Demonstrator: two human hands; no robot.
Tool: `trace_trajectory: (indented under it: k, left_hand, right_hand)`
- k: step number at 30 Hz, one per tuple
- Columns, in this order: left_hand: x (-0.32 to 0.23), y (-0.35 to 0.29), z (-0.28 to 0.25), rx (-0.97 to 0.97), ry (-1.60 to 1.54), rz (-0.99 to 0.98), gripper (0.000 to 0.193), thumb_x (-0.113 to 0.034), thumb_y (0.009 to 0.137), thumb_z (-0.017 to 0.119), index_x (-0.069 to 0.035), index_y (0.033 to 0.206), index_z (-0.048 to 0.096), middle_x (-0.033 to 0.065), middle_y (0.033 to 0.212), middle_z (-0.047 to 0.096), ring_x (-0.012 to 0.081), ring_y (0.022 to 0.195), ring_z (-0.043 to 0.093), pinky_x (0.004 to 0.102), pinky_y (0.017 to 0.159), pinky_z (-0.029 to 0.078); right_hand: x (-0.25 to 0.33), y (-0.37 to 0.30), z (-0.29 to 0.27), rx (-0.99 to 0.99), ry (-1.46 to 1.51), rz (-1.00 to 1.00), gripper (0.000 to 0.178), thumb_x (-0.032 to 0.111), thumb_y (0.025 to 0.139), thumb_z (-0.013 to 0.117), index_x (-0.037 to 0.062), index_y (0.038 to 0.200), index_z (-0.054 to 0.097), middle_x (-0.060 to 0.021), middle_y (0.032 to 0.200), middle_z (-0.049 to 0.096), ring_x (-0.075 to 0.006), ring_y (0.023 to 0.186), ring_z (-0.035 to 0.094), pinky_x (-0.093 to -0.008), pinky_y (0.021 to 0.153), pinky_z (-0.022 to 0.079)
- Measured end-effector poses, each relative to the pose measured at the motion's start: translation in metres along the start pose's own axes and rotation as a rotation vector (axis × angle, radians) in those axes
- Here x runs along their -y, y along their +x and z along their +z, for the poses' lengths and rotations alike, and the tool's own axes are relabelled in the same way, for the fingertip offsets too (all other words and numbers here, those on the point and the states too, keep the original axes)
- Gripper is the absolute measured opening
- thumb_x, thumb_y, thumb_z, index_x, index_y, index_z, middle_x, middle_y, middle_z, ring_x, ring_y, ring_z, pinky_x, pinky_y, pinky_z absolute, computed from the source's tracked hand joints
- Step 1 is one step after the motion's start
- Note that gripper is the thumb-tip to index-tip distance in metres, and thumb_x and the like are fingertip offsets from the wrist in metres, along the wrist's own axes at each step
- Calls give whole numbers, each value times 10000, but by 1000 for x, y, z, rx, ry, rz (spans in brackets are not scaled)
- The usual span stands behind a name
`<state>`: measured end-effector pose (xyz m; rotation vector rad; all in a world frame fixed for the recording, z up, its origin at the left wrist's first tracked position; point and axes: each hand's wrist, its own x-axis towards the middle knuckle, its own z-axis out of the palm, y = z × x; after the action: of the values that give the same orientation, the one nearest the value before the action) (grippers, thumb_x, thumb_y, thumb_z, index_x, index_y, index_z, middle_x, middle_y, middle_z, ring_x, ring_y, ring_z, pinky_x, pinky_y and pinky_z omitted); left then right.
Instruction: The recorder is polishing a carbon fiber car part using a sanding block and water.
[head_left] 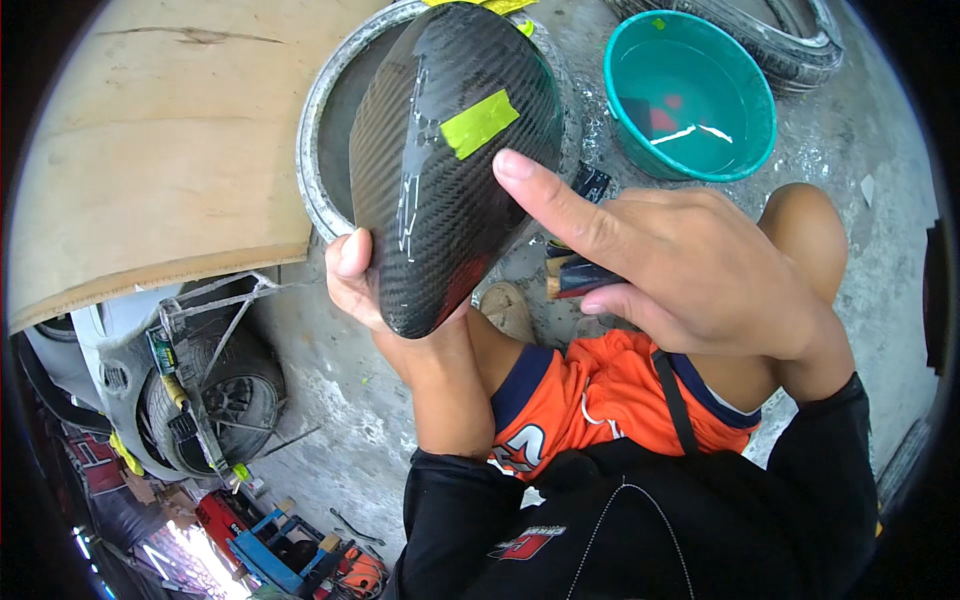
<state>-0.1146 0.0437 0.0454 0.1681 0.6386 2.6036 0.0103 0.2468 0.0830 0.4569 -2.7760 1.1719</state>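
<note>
Carbon-weave shell (440,180), glossy and dark, sits in the left hand (375,290), whose fingers grasp it from beneath, thumb on its left edge. The right hand (680,270) clenches a small dark block (580,275) while its index finger touches the shell beside a yellow-green tape strip (480,123). Farther off, a metal rim (320,120) lies behind the shell, and a teal basin (690,95) of water stands far right on the concrete floor (860,230).

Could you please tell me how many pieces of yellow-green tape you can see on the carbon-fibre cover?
2: one tape strip lies on the face of the carbon-fibre cover, and a second piece sticks out at its top edge. Others may be hidden underneath.
</note>
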Motion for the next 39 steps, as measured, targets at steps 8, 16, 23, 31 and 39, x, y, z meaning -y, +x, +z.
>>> trace_trajectory:
  k: [8,16,23,31,39]
  left_hand:
    - [12,-2,5,25,48,-46,545,-291,871,553,174,1147,627,290,1106,708,375,991,722,470,974,557]
    - [-1,-5,-10,75,124,-111,609,-240,820,585,183,1258,572,301,1206,673,398,1068,692,479,1021,521]
    - [-5,-6,2,-34,159,-91,526,-293,844,559,167,1079,662,277,1071,723,374,959,723,480,959,552]
    - [-1,-12,8,63,122,-21,553,-248,824,552,176,1171,622,278,1152,697,357,1032,702,469,1016,519]
    - [-17,-4,-24,219,-79,16,741,-313,743,625,152,1316,557,310,1291,636,434,1143,653,524,1077,485]
  right_hand:
    - [6,2,42,-56,-145,-132,841,166,893,663,-74,1580,243,-102,750,629,-235,643,643,-357,548,524]
    - [11,-4,63,-102,-272,-260,789,132,845,616,-36,1566,342,-40,675,527,-171,597,568,-319,535,502]
    - [15,-5,55,-75,-211,-273,841,115,798,647,6,1577,350,-45,661,513,-186,590,570,-327,535,488]
    - [11,-1,51,-122,-300,-164,778,169,876,592,51,1599,330,-47,652,552,-188,607,623,-317,549,525]
    - [13,1,52,-131,-199,-340,733,148,835,620,145,1552,468,-10,658,424,-155,555,494,-292,493,417]
